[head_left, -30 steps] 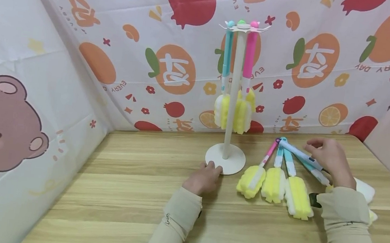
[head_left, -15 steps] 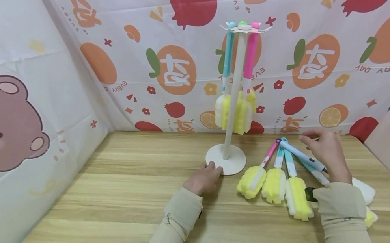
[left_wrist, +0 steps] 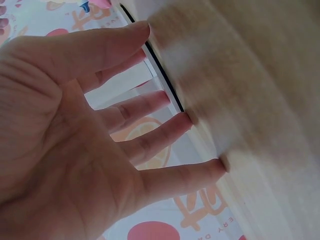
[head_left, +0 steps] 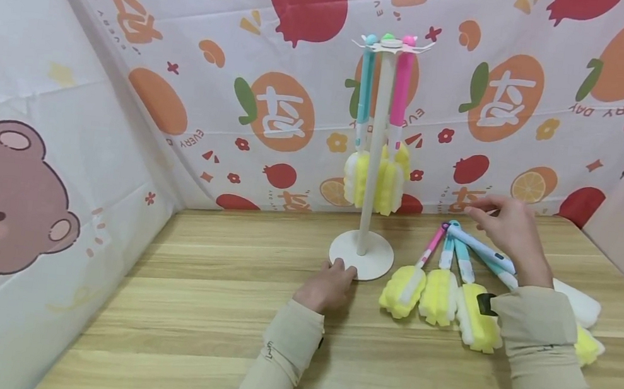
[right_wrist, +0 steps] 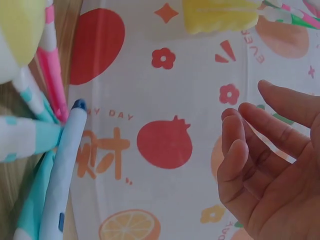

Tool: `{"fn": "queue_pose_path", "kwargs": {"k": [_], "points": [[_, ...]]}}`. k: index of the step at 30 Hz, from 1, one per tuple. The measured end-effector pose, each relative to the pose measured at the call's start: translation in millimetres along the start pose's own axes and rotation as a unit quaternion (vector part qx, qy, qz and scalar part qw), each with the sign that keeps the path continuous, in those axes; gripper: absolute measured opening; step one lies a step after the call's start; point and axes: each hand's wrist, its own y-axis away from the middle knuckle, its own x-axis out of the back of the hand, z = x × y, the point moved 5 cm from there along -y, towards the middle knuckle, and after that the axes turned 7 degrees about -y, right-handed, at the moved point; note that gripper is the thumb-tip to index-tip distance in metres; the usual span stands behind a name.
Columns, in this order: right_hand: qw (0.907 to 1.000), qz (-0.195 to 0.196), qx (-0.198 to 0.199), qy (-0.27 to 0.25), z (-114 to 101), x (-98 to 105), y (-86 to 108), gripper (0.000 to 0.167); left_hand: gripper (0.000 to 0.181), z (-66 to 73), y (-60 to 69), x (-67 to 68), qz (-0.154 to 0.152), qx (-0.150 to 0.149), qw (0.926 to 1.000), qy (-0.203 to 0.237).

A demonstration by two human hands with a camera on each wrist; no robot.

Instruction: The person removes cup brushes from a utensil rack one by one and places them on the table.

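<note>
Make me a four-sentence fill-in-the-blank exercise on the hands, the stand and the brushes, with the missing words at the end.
1. The white stand has the left hand at the edge of its round ____.
2. The right hand holds ____.
3. The brush lying nearest the stand on the table has a handle of white and ____.
4. The sponge heads hanging from the stand are white and ____.

Missing words: base; nothing; pink; yellow.

Back cloth [head_left: 329, 82]: "EVERY DAY" in small capitals, printed repeatedly at various angles, "DAY" showing in the right wrist view.
Printed oranges [head_left: 281, 112]: large white brush-style characters; similar ones in orange on the cloth.
Left sleeve [head_left: 281, 340]: short dark lettering, perhaps "Lam", too small for certainty.
</note>
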Motion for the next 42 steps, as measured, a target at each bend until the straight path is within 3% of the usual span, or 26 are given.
{"fn": "queue_pose_path", "kwargs": {"k": [18,25,33,42], "points": [[0.9990,-0.020,0.019,-0.035,-24.5,-11.6,-7.4,0.028,0.021,-1.0,1.0,-0.8,-0.005,0.004,1.0000,0.007],[0.9985,-0.026,0.042,-0.025,-35.8,-17.3,-9.5,0.024,0.021,-0.7,0.5,-0.3,-0.006,0.005,1.0000,0.005],[0.9981,-0.052,0.031,-0.012,-43.2,-26.6,-13.4,0.026,0.021,-0.3,1.0,0.5,-0.001,0.004,1.0000,0.001],[0.9978,-0.052,0.039,-0.012,-50.1,-29.5,-14.3,0.025,0.022,-0.3,1.3,0.7,0.000,0.006,1.0000,0.003]]}}
